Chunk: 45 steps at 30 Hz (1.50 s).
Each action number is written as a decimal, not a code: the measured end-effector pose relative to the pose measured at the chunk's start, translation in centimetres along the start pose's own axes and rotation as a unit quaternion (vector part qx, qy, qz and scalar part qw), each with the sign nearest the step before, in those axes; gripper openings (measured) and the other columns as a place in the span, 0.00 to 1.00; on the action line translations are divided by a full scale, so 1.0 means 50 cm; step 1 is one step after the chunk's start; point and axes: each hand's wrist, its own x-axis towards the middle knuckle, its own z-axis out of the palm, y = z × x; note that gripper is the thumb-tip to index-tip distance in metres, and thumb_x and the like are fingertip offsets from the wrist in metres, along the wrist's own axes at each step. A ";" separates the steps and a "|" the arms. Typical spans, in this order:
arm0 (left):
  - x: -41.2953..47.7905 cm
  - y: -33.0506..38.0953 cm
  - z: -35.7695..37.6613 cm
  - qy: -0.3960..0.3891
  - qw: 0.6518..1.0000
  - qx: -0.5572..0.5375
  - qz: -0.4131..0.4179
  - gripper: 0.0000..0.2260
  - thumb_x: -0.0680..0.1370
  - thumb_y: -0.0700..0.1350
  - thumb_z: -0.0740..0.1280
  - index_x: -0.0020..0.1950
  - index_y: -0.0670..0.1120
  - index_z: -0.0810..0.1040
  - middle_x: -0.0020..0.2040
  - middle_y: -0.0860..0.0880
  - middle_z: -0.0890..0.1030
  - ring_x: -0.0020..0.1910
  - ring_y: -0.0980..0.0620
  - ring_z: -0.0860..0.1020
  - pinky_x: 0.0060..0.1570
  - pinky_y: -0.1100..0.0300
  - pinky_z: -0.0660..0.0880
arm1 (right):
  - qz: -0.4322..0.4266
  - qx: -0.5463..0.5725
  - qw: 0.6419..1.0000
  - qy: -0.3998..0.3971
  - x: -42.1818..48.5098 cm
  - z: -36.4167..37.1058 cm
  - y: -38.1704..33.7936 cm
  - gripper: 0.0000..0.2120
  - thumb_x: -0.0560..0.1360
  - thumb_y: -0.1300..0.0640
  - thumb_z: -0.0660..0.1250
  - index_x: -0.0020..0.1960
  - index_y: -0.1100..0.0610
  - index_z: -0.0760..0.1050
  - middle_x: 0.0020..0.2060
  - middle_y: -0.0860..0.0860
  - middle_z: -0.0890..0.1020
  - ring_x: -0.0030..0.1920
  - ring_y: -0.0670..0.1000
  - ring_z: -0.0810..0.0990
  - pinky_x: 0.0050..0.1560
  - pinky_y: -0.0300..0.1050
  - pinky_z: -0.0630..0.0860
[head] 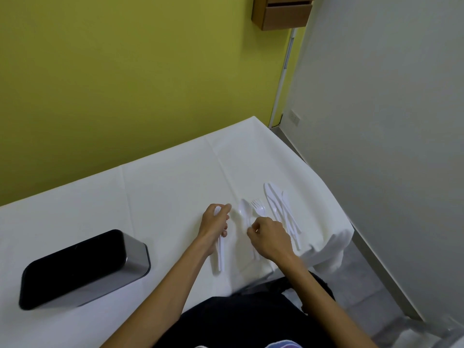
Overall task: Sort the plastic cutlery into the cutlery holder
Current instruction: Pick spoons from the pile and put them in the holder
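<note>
My left hand (215, 223) grips a small bunch of white plastic spoons (220, 252), bowls up by the thumb and handles pointing back toward me. My right hand (270, 238) is curled over the handles of a white spoon (244, 209) and a white fork (258, 205) lying on the table; whether it pinches one I cannot tell. Several white plastic knives (281, 204) lie side by side just right of them. The cutlery holder (82, 267), a dark oblong box with a silver metal wall, stands at the left, well away from both hands.
The table (163, 177) is covered in a white cloth; its right edge drops off just beyond the knives. A green wall runs behind the table, a grey wall on the right. A wooden box (281, 11) hangs on the wall above.
</note>
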 end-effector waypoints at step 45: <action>-0.259 0.018 -0.620 0.499 0.792 -0.073 0.344 0.07 0.84 0.51 0.62 0.49 0.51 0.67 0.44 0.46 0.77 0.31 0.43 0.77 0.35 0.56 0.75 | -0.415 -0.117 0.901 0.051 -0.147 0.272 -0.498 0.22 0.82 0.50 0.51 0.72 0.55 0.70 0.72 0.51 0.73 0.74 0.55 0.67 0.76 0.56 0.58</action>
